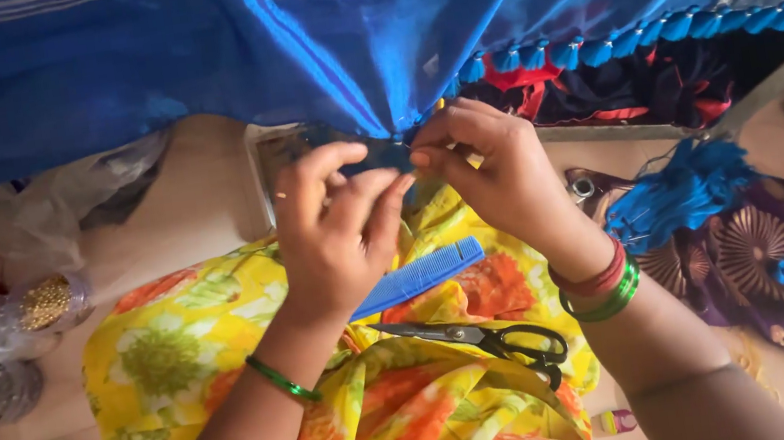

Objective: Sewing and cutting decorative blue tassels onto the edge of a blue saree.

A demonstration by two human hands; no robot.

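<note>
The hanging blue silk cloth's [309, 49] gathered edge is pinched just beyond both grips: left hand [333, 233], right hand [497, 171].

**Soft, even light with mild blur**

The scene is bright and evenly lit, colours strongly saturated. Sheen runs in pale streaks down the blue cloth [190, 65] above the hands. Shadows are faint and soft on the floor [180, 218]. Fine detail looks smeared, the fingertips slightly blurred. Straight lines bow towards the frame's edges.
</note>
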